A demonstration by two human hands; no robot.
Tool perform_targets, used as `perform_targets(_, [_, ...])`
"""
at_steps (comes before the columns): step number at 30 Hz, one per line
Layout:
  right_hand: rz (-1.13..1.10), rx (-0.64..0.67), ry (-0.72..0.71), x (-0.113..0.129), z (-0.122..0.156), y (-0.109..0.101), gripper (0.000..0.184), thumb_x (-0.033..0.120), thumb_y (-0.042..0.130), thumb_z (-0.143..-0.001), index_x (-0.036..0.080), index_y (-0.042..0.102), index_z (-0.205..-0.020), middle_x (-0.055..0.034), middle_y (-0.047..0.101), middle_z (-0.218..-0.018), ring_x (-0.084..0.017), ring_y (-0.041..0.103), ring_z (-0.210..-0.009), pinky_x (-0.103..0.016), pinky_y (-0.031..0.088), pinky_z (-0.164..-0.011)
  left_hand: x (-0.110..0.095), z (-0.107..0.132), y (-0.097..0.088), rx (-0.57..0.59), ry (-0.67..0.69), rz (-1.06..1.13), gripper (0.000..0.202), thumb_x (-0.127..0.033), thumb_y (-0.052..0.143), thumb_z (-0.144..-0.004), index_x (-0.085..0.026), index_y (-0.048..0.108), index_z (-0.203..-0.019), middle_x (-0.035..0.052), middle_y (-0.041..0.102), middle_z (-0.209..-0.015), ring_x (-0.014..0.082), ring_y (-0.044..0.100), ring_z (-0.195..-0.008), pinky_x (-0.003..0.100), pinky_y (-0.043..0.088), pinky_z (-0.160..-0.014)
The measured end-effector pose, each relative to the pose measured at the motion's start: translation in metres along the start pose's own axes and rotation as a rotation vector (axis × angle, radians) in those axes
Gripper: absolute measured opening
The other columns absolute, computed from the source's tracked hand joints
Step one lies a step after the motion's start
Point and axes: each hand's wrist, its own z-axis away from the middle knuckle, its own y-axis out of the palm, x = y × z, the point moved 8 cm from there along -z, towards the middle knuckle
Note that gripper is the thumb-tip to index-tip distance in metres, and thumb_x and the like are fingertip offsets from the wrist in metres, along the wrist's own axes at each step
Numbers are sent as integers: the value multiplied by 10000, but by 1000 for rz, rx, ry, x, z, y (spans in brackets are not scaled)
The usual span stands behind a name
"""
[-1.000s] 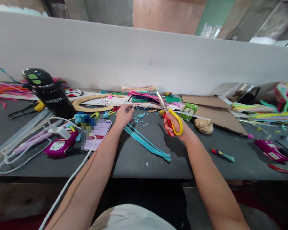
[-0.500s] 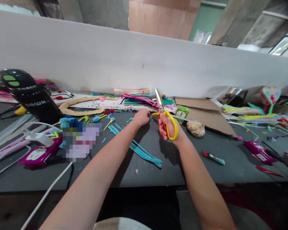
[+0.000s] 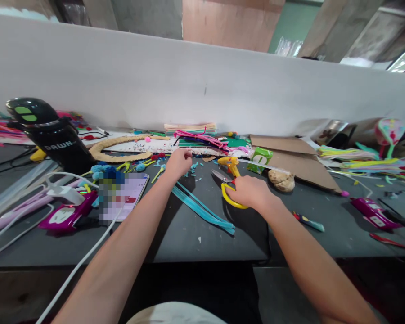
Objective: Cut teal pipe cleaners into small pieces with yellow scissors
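My right hand (image 3: 251, 192) is palm down with its fingers around the scissors (image 3: 230, 194). Their yellow handle loop sticks out in front of the fingers, and the blades sit low over the table, pointing away to the left. Just behind the blades lies a yellow glue gun (image 3: 232, 165). My left hand (image 3: 178, 164) is closed, fingers curled; whatever it may hold is hidden. Short cut bits of blue pipe cleaner (image 3: 196, 171) lie beside it on the right. Long blue pipe cleaners (image 3: 207, 213) stretch across the table between my forearms.
At left are a black bottle (image 3: 59, 144), a phone (image 3: 135, 198) with a cable and a purple power strip (image 3: 65, 213). Pipe cleaner bundles (image 3: 202, 140), a green packet (image 3: 259, 159), cardboard (image 3: 300, 166) and a tan lump (image 3: 281, 180) lie towards the white partition (image 3: 138, 81).
My right hand has turned palm down and lowered the scissors from upright to near the table. My left hand has moved left, away from the glue gun, uncovering the cut blue bits.
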Motion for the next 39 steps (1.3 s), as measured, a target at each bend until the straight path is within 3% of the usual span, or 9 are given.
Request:
perform_targets(4, [128, -6, 24, 18, -14, -4, 484, 483, 457, -912, 112, 713, -1089, -230, 690, -1081, -322, 663, -1020, -390, 481, -850, 19, 21, -22, -91, -43, 90, 235, -210, 557, -753, -169, 733, -903, 64, 733, -933, 202, 640, -833, 298, 486, -796])
perform_targets(8, [226, -38, 9, 31, -28, -11, 385, 359, 496, -888, 104, 736, -1050, -227, 698, -1087, -337, 672, -991, -420, 502, -812, 32, 31, -26, -119, -87, 160, 228, -218, 564, -761, -166, 735, -903, 55, 731, -906, 188, 635, -776, 300, 491, -780])
perform_targets(13, [293, -5, -3, 43, -41, -12, 372, 281, 538, -843, 86, 725, -1100, -239, 699, -1100, -349, 666, -1011, -424, 512, -797, 33, 35, -31, -127, -96, 197, 230, -202, 556, -768, -156, 738, -901, 66, 732, -902, 196, 645, -796, 312, 495, -815])
perform_targets(23, [320, 51, 12, 46, -58, -14, 436, 320, 568, -834, 114, 695, -1197, -225, 660, -1216, -349, 613, -1145, -446, 475, -919, 24, 35, -32, -124, -16, 177, 227, -203, 542, -772, -172, 734, -890, 61, 730, -914, 204, 647, -860, 315, 497, -818])
perform_targets(29, [272, 165, 14, 39, -63, -19, 513, 415, 539, -843, 122, 667, -1244, -216, 641, -1261, -353, 591, -1187, -465, 454, -960, 21, 36, -33, -121, -7, 185, 228, -206, 538, -779, -170, 736, -886, 63, 728, -919, 202, 648, -869, 313, 500, -823])
perform_targets(33, [261, 210, -33, 39, -55, -22, 559, 470, 463, -883, 71, 662, -1221, -235, 699, -1098, -356, 661, -1060, -446, 495, -879, 24, 35, -31, -108, -27, 184, 229, -204, 539, -780, -173, 737, -891, 60, 736, -931, 196, 652, -870, 305, 502, -834])
perform_targets(39, [92, 234, -120, 37, -35, -15, 624, 544, 340, -938, 40, 702, -1004, -217, 725, -899, -259, 690, -581, -356, 508, -602, 28, 33, -34, -116, -45, 211, 219, -207, 552, -771, -173, 741, -876, 49, 743, -892, 195, 655, -827, 299, 502, -805])
